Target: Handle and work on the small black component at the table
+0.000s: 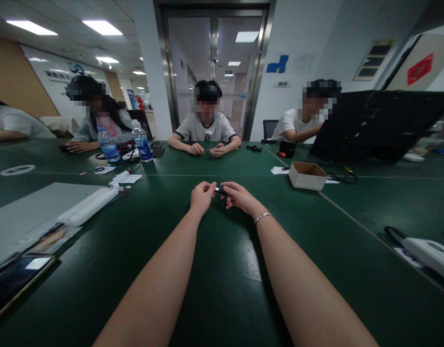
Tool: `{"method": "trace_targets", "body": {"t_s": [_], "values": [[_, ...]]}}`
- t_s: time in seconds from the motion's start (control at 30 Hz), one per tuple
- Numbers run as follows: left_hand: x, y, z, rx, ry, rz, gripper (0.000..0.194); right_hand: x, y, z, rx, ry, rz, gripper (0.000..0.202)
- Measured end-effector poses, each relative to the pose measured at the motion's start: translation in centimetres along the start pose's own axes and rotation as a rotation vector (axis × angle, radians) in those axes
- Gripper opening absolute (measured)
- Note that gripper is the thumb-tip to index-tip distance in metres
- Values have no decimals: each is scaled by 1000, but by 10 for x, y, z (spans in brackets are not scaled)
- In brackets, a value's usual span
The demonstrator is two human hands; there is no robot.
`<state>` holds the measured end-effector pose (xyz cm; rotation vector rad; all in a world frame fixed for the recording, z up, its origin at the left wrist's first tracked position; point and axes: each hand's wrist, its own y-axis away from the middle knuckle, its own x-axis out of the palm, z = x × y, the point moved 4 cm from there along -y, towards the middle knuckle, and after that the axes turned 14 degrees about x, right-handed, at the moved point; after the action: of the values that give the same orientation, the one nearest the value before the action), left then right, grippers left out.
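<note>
Out in front of me, over the green table [222, 270], both hands meet at a small black object with a shiny silvery end [219, 191], too small to name. My left hand [203, 196] is closed in a pinch at its silvery side. From the other side, my right hand [241, 196] has its thumb and fingers bent around the dark part; a silver bracelet [264, 217] circles that wrist. The fingers cover much of the object.
A small open cardboard box [307, 177] stands ahead right, near a large black monitor [373, 125]. To the left lie a grey laptop-like panel [44, 207], a white bar [87, 206] and a phone [19, 277]. Bottles [142, 144] and co-workers [207, 127] are across the table.
</note>
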<state>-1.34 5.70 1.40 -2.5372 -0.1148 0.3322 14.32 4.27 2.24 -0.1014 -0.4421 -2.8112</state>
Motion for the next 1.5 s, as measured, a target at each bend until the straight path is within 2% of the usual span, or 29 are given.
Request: {"method": "trace_targets", "body": {"t_s": [0.13, 0.27, 0.47, 0.6, 0.73, 0.93, 1.07, 1.17, 1.3, 1.4, 1.5], "values": [[0, 0, 1, -6, 6, 10, 35, 0, 1, 2, -33, -7, 20, 43], [0, 1, 0, -10, 13, 11, 35, 0, 1, 0, 8, -11, 0, 22], [-1, 2, -5, -25, -21, 21, 35, -5, -5, -3, -85, 53, 14, 37], [0, 1, -5, -64, -57, 33, 37, -5, -13, -5, -117, 226, -7, 33], [3, 0, -5, -47, -120, 62, 39, 8, -14, -5, -131, 349, -62, 29], [9, 0, -1, 12, -71, 169, 50, 26, -4, -8, -170, 294, -220, 26], [4, 0, 5, -96, 81, 70, 60, 25, 8, -14, -154, 240, -286, 30], [-1, 2, 2, -127, 50, 23, 57, 18, 24, -17, -146, 230, -293, 29], [-3, 13, -15, -88, -93, 135, 49, -5, 65, -21, -121, 244, -213, 35], [-4, 31, -36, -93, -157, 273, 43, -39, 120, -24, -77, 270, -232, 42], [-15, 60, -67, -101, -198, 394, 38, -84, 191, -29, -20, 307, -343, 41]]}}
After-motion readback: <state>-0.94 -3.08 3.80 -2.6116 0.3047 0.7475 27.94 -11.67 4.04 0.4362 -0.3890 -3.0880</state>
